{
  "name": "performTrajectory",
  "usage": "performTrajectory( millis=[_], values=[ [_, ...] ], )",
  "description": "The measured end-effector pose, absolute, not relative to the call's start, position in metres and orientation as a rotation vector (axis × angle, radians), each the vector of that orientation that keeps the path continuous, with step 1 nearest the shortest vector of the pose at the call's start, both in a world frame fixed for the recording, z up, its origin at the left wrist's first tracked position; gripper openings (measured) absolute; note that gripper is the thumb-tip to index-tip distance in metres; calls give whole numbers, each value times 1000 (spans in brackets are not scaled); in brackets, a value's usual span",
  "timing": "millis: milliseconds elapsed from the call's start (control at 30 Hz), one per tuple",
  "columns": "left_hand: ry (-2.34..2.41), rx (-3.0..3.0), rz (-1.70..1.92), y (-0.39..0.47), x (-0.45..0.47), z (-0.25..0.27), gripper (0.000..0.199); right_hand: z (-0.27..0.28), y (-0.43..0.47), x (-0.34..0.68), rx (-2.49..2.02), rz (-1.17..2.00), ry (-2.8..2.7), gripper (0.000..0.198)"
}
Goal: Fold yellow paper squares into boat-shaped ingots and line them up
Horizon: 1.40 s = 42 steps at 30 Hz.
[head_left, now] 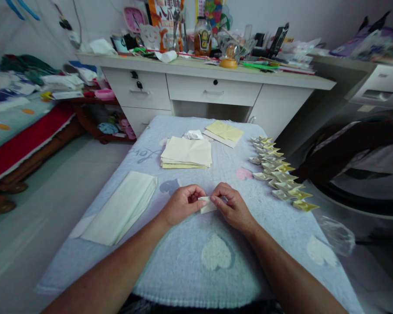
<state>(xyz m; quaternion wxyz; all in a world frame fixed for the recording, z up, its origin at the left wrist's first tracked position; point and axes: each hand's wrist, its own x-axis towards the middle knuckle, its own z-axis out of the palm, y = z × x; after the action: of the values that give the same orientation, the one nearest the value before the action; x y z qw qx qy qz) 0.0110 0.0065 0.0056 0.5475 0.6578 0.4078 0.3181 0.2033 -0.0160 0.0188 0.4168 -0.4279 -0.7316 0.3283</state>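
A small folded piece of cream paper (208, 206) is held just above the cloth-covered table (183, 270). My left hand (185, 200) pinches its left edge between thumb and fingers. On the other side my right hand (232, 204) grips it, the thumb pressed on top; the fingers hide part of the paper. Beyond my hands lies a stack of cream and yellow paper sheets (187, 151). To the left rests a long folded bundle of pale paper (123, 207). Rows of folded paper boats (278, 172), silver-grey and yellow, line the table's right side.
Yellow and white sheets (225, 131) and a crumpled white tissue (193, 134) lie at the far end. Behind stands a white desk (212, 89) crowded with jars and small items. A bed (23, 126) is on the left, a washing machine (376, 91) on the right.
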Motion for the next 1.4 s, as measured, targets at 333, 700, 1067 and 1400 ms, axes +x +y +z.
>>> performTrajectory(
  millis=[333, 700, 1067, 1400],
  values=[
    [970, 1567, 811, 7, 10, 4, 23, 18, -18, 201, -1065, 896, -1799, 24],
    [988, 1612, 775, 6, 8, 5, 25, 18, -18, 203, -1027, 880, -1852, 28],
    [957, 1555, 746, 5, 10, 7, 26, 19, -19, 200, -1075, 877, -1816, 26],
    [964, 1588, 741, 5, 9, 5, 23, 18, -19, 200, -1067, 887, -1821, 22]
  ],
)
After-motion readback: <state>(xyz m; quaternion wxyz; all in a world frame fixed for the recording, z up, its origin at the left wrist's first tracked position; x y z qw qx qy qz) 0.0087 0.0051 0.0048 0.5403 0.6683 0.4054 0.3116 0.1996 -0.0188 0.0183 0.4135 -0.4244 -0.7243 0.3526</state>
